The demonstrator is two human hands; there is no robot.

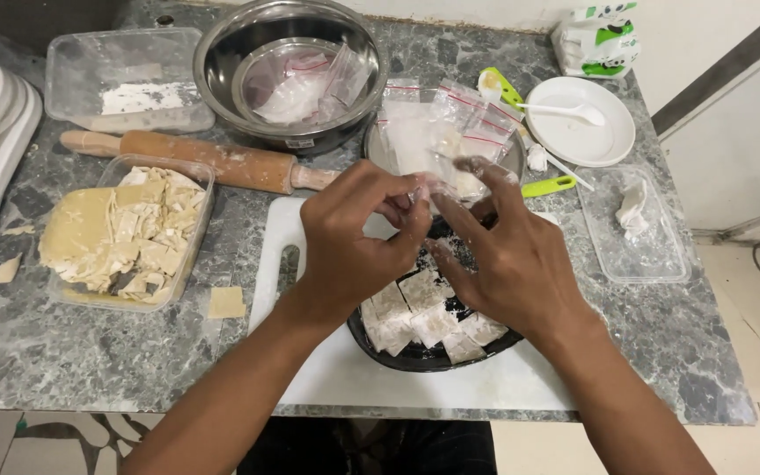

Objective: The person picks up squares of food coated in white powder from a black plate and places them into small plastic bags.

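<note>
My left hand [354, 237] and my right hand [507, 255] meet above a black bowl [415, 355] that holds several floury square dough pieces [424, 310]. Both hands pinch a small clear zip bag [437, 189] between their fingertips. The bowl stands on a white cutting board [345, 369]. Just behind the hands lies a pile of small clear zip bags with red seals [450, 132] on a round metal plate.
A clear tub of cut dough scraps [125, 233] sits at left, a wooden rolling pin [204, 158] behind it. A steel bowl with bags [292, 70], a lidded tub [125, 79], a white plate with spoon [578, 119] and a clear tray [631, 224] ring the marble counter.
</note>
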